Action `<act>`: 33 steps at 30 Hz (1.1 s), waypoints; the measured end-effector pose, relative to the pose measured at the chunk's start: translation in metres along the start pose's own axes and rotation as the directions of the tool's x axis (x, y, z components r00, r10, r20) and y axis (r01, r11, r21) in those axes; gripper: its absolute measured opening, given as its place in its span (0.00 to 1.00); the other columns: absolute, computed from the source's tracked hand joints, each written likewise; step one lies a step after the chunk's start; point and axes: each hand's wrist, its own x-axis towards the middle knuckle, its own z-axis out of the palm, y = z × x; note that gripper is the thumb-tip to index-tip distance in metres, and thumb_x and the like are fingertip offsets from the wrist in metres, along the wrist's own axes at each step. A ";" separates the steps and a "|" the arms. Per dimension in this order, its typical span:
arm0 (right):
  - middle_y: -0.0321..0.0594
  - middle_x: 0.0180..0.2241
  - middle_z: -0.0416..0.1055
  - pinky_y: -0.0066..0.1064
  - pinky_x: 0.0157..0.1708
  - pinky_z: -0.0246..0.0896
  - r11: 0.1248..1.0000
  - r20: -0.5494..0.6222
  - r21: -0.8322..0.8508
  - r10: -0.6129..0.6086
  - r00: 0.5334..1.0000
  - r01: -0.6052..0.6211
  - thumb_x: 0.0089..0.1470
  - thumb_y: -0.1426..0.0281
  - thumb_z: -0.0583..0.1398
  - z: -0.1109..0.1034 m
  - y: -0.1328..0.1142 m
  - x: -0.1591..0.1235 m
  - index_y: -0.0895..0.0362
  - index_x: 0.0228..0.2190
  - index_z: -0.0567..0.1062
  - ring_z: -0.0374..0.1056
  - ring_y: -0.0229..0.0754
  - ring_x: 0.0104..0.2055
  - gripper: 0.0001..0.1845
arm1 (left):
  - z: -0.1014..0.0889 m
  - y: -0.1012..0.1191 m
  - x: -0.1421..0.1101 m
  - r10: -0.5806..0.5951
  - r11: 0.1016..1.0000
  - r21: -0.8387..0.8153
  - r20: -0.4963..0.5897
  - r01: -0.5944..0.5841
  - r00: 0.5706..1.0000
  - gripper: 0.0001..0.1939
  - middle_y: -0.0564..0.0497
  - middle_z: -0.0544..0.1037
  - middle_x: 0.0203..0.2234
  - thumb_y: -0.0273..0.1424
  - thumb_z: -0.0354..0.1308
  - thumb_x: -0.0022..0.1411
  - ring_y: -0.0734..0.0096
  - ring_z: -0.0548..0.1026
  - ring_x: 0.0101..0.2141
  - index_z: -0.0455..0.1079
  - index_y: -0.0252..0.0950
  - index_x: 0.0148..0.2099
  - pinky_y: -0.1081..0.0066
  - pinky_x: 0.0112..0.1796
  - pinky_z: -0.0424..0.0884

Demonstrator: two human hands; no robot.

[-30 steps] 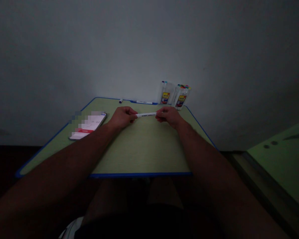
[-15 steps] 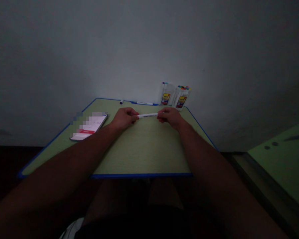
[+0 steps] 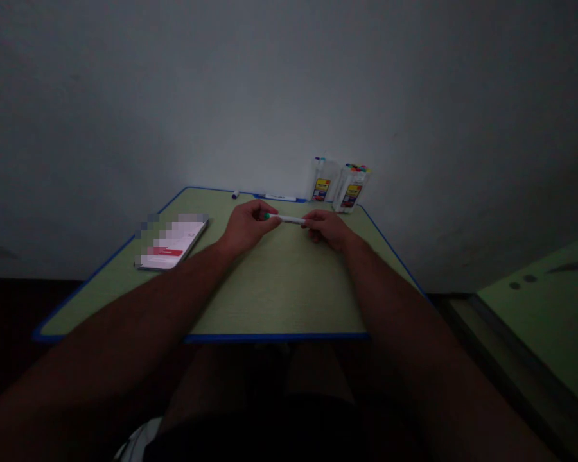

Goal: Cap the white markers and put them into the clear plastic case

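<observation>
A thin white marker point(image 3: 291, 220) with a green end is held level above the far part of the green desk point(image 3: 270, 289). My left hand point(image 3: 245, 224) is closed with its fingertips pinched on the green end at the left. My right hand point(image 3: 326, 228) is closed round the marker's right end. The two hands are a short marker's length apart.
A phone point(image 3: 173, 244) with a lit screen lies at the desk's left. Two clear packs of coloured markers point(image 3: 340, 186) lean against the wall at the back right. A loose marker point(image 3: 274, 197) lies along the back edge. Another green desk point(image 3: 549, 308) stands at right.
My left hand has shifted a little along the marker, so a green end now shows at its fingertips. The visible white stretch between the hands is shorter.
</observation>
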 end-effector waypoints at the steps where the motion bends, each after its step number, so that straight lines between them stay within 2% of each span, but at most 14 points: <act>1: 0.35 0.23 0.74 0.21 0.14 0.57 1.000 0.003 -0.005 -0.005 1.000 0.005 0.48 0.75 0.66 0.000 0.000 0.000 0.57 0.29 0.76 0.62 0.31 0.17 0.04 | 0.000 -0.001 0.001 -0.002 1.000 0.000 -0.001 0.002 1.000 0.09 0.56 0.68 0.19 0.35 0.67 0.52 0.73 0.63 0.23 0.77 0.37 0.35 0.70 0.26 0.59; 5: 0.34 0.23 0.73 0.21 0.15 0.58 0.999 -0.009 -0.013 -0.035 0.999 0.035 0.47 0.73 0.67 0.000 0.001 0.000 0.58 0.29 0.76 0.62 0.31 0.17 0.05 | -0.001 -0.009 0.004 0.000 1.000 -0.028 -0.009 0.000 1.000 0.09 0.54 0.71 0.20 0.35 0.65 0.53 0.73 0.66 0.22 0.77 0.36 0.36 0.70 0.26 0.61; 10: 0.34 0.21 0.72 0.22 0.15 0.58 0.989 -0.039 -0.068 -0.131 0.991 0.128 0.47 0.69 0.68 0.004 -0.002 -0.002 0.59 0.26 0.76 0.61 0.30 0.16 0.07 | -0.004 -0.023 0.011 -0.095 0.995 -0.034 -0.009 0.095 0.995 0.09 0.55 0.72 0.19 0.34 0.64 0.54 0.72 0.69 0.22 0.77 0.36 0.37 0.70 0.27 0.65; 14: 0.34 0.20 0.72 0.22 0.17 0.58 0.974 -0.058 -0.094 -0.212 0.976 0.206 0.46 0.69 0.69 0.011 -0.009 -0.004 0.59 0.26 0.77 0.62 0.30 0.16 0.07 | -0.007 -0.036 0.015 -0.175 0.984 0.027 -0.001 0.175 0.985 0.07 0.53 0.75 0.23 0.34 0.63 0.55 0.70 0.71 0.23 0.78 0.38 0.37 0.70 0.27 0.66; 20: 0.32 0.15 0.70 0.23 0.19 0.59 0.950 -0.060 -0.139 -0.288 0.956 0.278 0.43 0.67 0.70 0.021 -0.017 -0.009 0.59 0.30 0.80 0.64 0.32 0.17 0.11 | -0.010 -0.041 0.016 -0.206 0.968 0.146 -0.012 0.205 0.979 0.07 0.52 0.77 0.22 0.32 0.64 0.54 0.67 0.72 0.25 0.79 0.39 0.37 0.69 0.30 0.66; 26: 0.35 0.19 0.73 0.25 0.21 0.65 0.952 -0.023 -0.060 -0.303 0.953 0.302 0.43 0.67 0.70 0.026 -0.023 -0.013 0.61 0.34 0.81 0.67 0.34 0.19 0.14 | -0.011 -0.038 0.016 -0.229 0.958 0.177 0.007 0.225 0.973 0.07 0.52 0.76 0.21 0.30 0.61 0.56 0.66 0.72 0.25 0.78 0.38 0.38 0.68 0.30 0.66; 30: 0.35 0.18 0.73 0.25 0.21 0.64 0.952 -0.001 -0.043 -0.303 0.953 0.303 0.43 0.67 0.70 0.028 -0.023 -0.013 0.60 0.34 0.82 0.66 0.33 0.19 0.14 | -0.011 -0.042 0.018 -0.228 0.959 0.176 0.015 0.222 0.973 0.07 0.51 0.76 0.21 0.30 0.61 0.56 0.66 0.72 0.25 0.78 0.38 0.38 0.67 0.31 0.66; 33: 0.36 0.22 0.74 0.26 0.21 0.66 0.955 -0.003 0.008 -0.296 0.955 0.296 0.45 0.65 0.70 0.027 -0.023 -0.012 0.60 0.33 0.81 0.67 0.33 0.20 0.14 | -0.011 -0.042 0.019 -0.234 0.959 0.169 0.010 0.229 0.972 0.07 0.51 0.76 0.22 0.30 0.62 0.54 0.66 0.73 0.25 0.78 0.38 0.38 0.67 0.31 0.66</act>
